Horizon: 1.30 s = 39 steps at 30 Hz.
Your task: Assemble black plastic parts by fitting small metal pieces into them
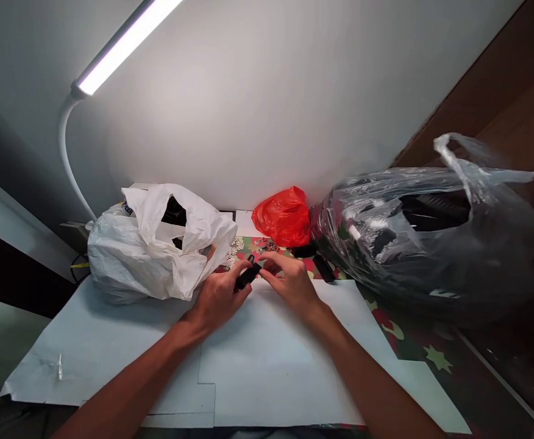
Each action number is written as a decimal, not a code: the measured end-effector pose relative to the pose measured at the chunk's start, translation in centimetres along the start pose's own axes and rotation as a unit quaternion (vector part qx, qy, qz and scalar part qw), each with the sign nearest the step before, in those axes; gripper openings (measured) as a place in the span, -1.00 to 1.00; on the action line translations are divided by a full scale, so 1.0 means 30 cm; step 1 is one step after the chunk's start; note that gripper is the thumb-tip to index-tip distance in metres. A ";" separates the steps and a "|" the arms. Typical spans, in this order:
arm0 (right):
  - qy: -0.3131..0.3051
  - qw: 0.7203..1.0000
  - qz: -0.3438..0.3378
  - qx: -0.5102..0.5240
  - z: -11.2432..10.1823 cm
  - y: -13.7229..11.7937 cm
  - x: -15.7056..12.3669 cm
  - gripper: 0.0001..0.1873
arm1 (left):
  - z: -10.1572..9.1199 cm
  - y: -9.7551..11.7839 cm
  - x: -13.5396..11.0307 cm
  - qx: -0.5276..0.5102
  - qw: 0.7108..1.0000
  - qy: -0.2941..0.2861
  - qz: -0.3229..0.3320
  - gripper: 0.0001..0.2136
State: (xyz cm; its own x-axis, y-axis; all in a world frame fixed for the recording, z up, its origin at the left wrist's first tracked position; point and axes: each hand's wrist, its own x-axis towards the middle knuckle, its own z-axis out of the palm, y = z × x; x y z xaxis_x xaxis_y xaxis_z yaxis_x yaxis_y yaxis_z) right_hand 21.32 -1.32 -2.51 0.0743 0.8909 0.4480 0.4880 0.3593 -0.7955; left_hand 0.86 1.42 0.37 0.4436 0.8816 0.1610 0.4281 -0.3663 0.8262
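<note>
My left hand (219, 296) is closed around a small black plastic part (247, 275), held just above the white paper (258, 353) that covers the table. My right hand (289, 281) meets it from the right, its fingertips pinched at the part's upper end. Whether the right fingers hold a separate small piece, I cannot make out. A heap of small pale bits (236, 249) lies just beyond my hands on the patterned cloth.
A white plastic bag (152, 250) sits at the left, a red bag (284, 216) at the back, and a large clear bag of dark parts (422, 238) at the right. Loose black pieces (324, 268) lie near it. A lamp (121, 46) hangs overhead.
</note>
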 end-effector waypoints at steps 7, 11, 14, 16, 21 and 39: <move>-0.038 0.991 0.046 0.120 0.009 -0.010 0.007 -0.65 | -0.020 0.027 0.014 -0.130 0.990 -0.029 -0.041 -0.72; -0.066 0.964 0.091 0.242 0.008 -0.008 0.020 -0.47 | -0.023 0.022 0.023 -0.210 0.973 -0.073 -0.063 -0.64; -0.064 0.964 0.085 0.245 -0.002 -0.011 0.026 -0.51 | -0.021 0.017 0.029 -0.282 0.946 -0.139 -0.077 -0.54; -0.067 0.966 0.077 0.239 -0.010 -0.016 0.027 -0.55 | -0.017 0.017 0.032 -0.318 0.928 -0.173 -0.084 -0.51; -0.082 0.968 0.066 0.226 -0.010 -0.017 0.019 -0.61 | -0.008 0.020 0.036 -0.326 0.920 -0.195 -0.096 -0.51; -0.092 0.965 0.063 0.239 -0.009 -0.008 0.023 -0.60 | -0.006 0.014 0.032 -0.338 0.904 -0.237 -0.110 -0.50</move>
State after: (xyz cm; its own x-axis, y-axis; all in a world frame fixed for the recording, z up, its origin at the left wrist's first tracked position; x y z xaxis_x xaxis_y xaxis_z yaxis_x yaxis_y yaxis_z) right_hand 21.49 -0.86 -1.91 -0.0694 0.9545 0.2900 0.0260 0.2923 -0.9560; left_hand 1.31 2.16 0.96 0.7628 0.6251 -0.1654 0.0402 0.2094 0.9770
